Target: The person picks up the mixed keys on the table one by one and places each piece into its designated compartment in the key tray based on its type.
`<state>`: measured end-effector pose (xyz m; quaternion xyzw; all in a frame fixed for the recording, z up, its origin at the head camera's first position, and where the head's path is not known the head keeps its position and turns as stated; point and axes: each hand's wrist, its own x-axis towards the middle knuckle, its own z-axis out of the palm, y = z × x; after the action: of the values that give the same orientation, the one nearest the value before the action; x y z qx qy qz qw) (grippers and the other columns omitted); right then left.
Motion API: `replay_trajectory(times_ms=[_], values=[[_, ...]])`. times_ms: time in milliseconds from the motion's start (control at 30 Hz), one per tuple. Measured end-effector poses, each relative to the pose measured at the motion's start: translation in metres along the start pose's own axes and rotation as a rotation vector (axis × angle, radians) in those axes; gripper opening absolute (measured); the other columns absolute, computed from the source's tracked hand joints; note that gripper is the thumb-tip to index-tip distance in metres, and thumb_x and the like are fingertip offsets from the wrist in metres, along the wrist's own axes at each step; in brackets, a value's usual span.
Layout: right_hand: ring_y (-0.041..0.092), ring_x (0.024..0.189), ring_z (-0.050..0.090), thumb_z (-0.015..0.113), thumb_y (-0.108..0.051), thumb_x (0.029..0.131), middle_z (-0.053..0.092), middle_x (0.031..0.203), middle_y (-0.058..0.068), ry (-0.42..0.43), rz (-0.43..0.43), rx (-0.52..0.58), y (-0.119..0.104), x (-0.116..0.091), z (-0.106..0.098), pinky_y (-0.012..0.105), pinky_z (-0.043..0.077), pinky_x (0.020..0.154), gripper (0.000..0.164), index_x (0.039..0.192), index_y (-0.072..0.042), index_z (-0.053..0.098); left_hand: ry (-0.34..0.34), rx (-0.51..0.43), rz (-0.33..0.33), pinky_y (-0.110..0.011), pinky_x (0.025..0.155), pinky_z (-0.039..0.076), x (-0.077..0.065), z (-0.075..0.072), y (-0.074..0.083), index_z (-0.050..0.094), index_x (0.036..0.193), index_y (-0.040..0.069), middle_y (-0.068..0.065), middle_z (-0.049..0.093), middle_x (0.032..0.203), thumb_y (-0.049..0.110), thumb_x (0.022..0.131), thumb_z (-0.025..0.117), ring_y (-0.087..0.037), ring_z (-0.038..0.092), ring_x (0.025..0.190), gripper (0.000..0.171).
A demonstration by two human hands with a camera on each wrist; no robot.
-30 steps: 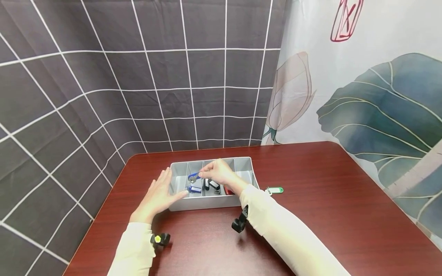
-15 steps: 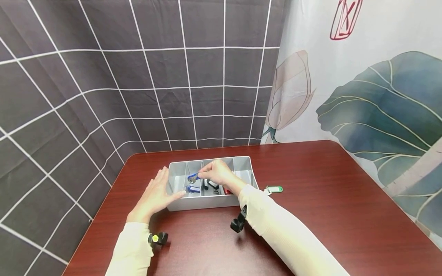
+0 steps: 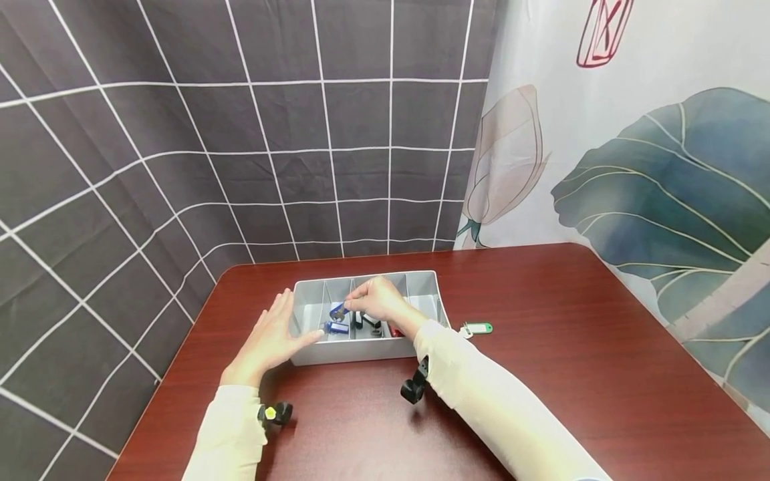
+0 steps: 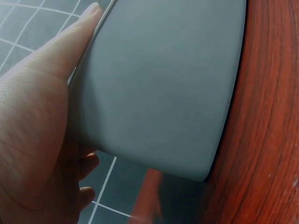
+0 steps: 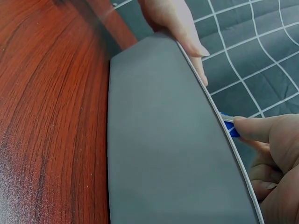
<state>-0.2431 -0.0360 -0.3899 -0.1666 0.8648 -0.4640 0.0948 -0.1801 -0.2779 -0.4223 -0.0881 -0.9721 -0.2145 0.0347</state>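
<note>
My right hand (image 3: 380, 299) reaches over the grey divided tray (image 3: 361, 351), thumb and fingers pinching a blue key tag (image 3: 336, 311) with a metal key beside it. In the right wrist view this blue tag (image 5: 231, 129) shows just past the tray's rim. Below it, a second blue key tag (image 3: 339, 328) lies in a left compartment. My left hand (image 3: 272, 339) rests on the tray's left end, fingers straight along the side and thumb on the front rim. In the left wrist view that thumb lies along the rim of the tray (image 4: 159, 84).
Black key tags (image 3: 371, 322) and a red one (image 3: 394, 331) sit in compartments further right, partly hidden by my right hand and wrist. A green key tag (image 3: 479, 328) with a key lies on the red-brown table (image 3: 541, 374), right of the tray. A gridded curtain (image 3: 355, 174) hangs behind.
The held blue key tag and its key have tilted and sunk slightly in my right hand's pinch. The left hand stays against the tray.
</note>
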Motion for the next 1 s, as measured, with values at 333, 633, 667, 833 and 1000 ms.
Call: replay_trajectory(times_ms=[333,633,667,833,1000], values=[[0.01,0.092,0.058,0.077,-0.026,0.082,0.072,0.092,-0.009,-0.008,0.02,-0.027,0.0012,-0.001,0.0025,0.031,0.046,0.082,0.007,0.087,-0.022,0.08,0.001,-0.001,-0.004,-0.062,0.111,0.015,-0.001,0.0017,-0.0008,0.015,0.153,0.0,-0.02,0.016,0.158,0.08,0.074,0.054,-0.037,0.013,0.145,0.118],[0.014,0.108,0.059,0.072,-0.025,0.086,0.071,0.104,-0.006,-0.009,0.012,-0.068,0.0007,-0.0029,0.0026,0.036,0.046,0.094,0.017,0.1,-0.017,0.078,-0.005,-0.012,-0.009,-0.062,0.112,0.013,-0.0012,0.0012,-0.0003,0.015,0.153,0.001,-0.018,0.015,0.158,0.073,0.077,0.06,-0.035,0.01,0.146,0.115],[0.014,0.109,0.059,0.072,-0.025,0.087,0.072,0.104,-0.006,-0.009,0.012,-0.067,0.0006,-0.0035,0.0025,0.036,0.046,0.094,0.018,0.101,-0.016,0.078,-0.007,-0.015,-0.011,-0.062,0.112,0.013,-0.0016,0.0009,-0.0001,0.014,0.153,0.001,-0.018,0.014,0.158,0.073,0.076,0.06,-0.035,0.01,0.146,0.115],[0.014,0.107,0.06,0.072,-0.025,0.087,0.072,0.101,-0.006,-0.004,0.003,-0.057,-0.0002,-0.0055,0.0019,0.035,0.047,0.092,0.018,0.101,-0.016,0.078,-0.005,-0.017,-0.01,-0.062,0.112,0.013,-0.0023,0.0005,0.0006,0.014,0.153,0.0,-0.019,0.014,0.158,0.072,0.077,0.061,-0.036,0.01,0.146,0.114],[0.013,0.103,0.062,0.072,-0.025,0.086,0.072,0.1,-0.005,0.006,-0.031,-0.029,-0.0022,-0.0083,-0.0023,0.033,0.049,0.088,0.018,0.1,-0.014,0.078,0.004,-0.015,-0.002,-0.061,0.112,0.014,-0.0017,0.0002,0.001,0.015,0.152,-0.001,-0.019,0.014,0.158,0.068,0.078,0.063,-0.036,0.011,0.145,0.112]])
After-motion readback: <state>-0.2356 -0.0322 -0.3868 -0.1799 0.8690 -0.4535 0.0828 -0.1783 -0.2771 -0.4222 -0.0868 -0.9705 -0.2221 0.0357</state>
